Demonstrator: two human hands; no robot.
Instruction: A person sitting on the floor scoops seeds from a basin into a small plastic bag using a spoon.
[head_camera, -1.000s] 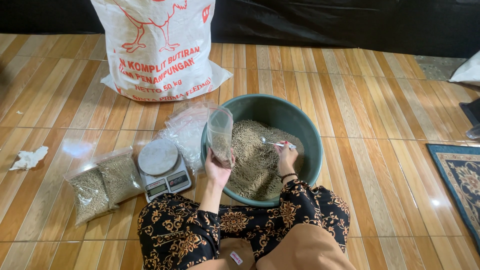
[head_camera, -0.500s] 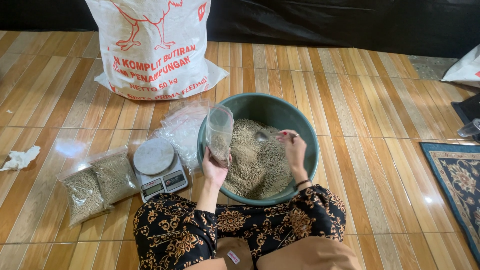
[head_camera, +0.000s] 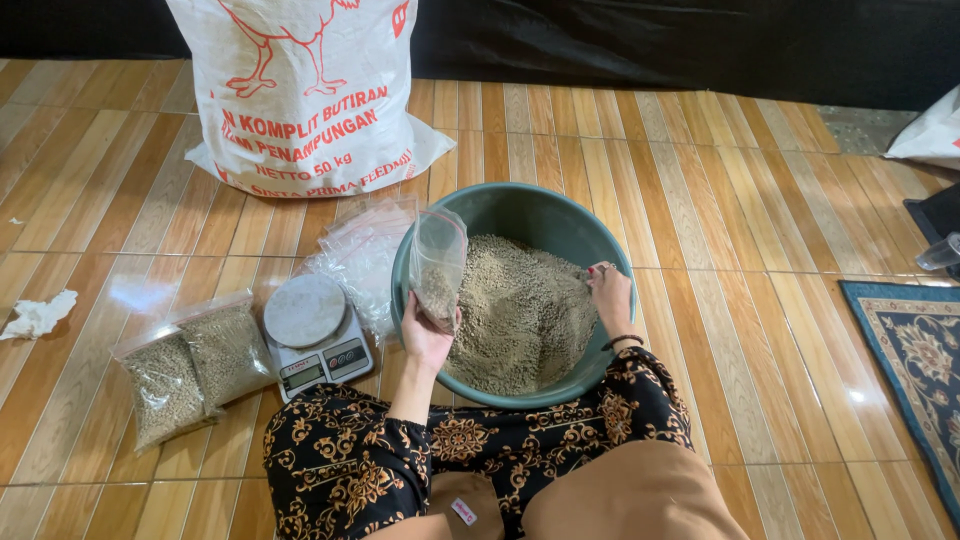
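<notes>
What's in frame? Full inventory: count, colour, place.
Basin: 1, dark green, floor centre, holds greyish-brown pellets.
Clear bag: 1, partly filled with pellets, held upright over the basin's left rim.
Filled bags: 2, clear with pellets, floor left of the scale.
Scale: 1, white and silver, left of the basin.
Empty bags: a clear pile, count unclear, between scale and basin.
Sack: 1, white with red print, top centre.
Crumpled tissue: 1, white, far left.
Rug: 1, patterned blue, right edge.
Left hand: holds the clear bag.
Right hand: in the pellets, gripping something small; cannot tell what.
</notes>
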